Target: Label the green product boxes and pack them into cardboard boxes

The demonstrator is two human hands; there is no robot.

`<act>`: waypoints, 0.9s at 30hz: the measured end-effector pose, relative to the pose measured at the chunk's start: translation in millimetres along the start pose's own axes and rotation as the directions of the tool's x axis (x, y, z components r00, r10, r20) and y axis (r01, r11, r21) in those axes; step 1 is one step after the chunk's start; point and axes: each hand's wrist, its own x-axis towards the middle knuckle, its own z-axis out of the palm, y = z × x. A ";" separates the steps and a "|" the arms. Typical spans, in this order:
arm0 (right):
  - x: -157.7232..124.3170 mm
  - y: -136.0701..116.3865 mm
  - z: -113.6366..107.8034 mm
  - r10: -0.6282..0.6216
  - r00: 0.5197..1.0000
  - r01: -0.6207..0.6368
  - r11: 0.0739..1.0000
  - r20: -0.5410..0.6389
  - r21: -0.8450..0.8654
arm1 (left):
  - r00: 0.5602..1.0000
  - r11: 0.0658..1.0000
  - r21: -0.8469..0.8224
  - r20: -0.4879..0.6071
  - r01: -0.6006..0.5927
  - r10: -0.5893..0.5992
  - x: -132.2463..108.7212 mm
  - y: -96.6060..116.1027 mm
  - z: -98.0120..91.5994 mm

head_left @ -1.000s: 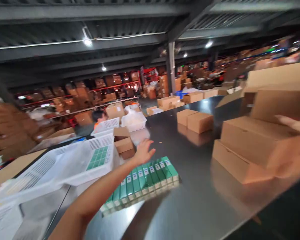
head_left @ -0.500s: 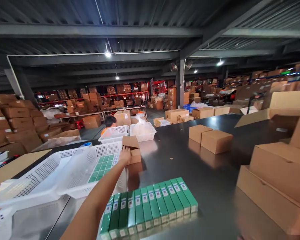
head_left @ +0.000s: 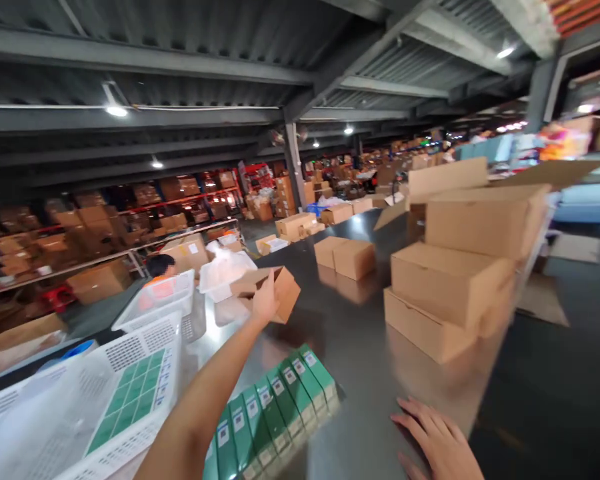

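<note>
My left hand [head_left: 266, 299] grips a small brown cardboard box [head_left: 287, 295] by its edge, fingers partly hidden behind the board. The box is tilted and its top looks open. Below my left forearm lies a row of slim green boxes [head_left: 275, 407] with white labels, side by side on the dark shiny table [head_left: 365, 373]. At the lower right, my right hand [head_left: 437, 437] is over the table surface with its fingers spread and nothing in it.
Stacked cardboard boxes [head_left: 440, 287] stand along the table's right edge. Two small closed boxes [head_left: 353, 259] sit farther back. On the left, a white basket [head_left: 173, 373] holds green boxes, with smaller white baskets [head_left: 225, 279] beyond. A person [head_left: 161, 277] is behind them.
The view has swung right. My left hand has lifted the small cardboard box from beside the basket and moved it right, tilting it. My right hand has come into clear view.
</note>
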 end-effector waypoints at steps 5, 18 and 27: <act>-1.5 -17.4 -11.8 0.111 0.993 -0.116 0.984 0.043 0.133 | 0.911 0.940 0.003 0.247 -0.341 0.329 -12.8 110.6 33.4; 11.5 -34.3 -17.4 0.437 0.685 -0.094 0.847 -0.583 0.523 | 0.700 0.790 -0.576 0.475 -0.211 0.533 -155.0 218.0 41.1; 33.9 -27.0 -66.3 0.095 0.835 -0.037 0.993 -0.542 0.116 | 0.463 0.512 -0.022 0.395 -0.859 0.794 -78.2 193.9 19.0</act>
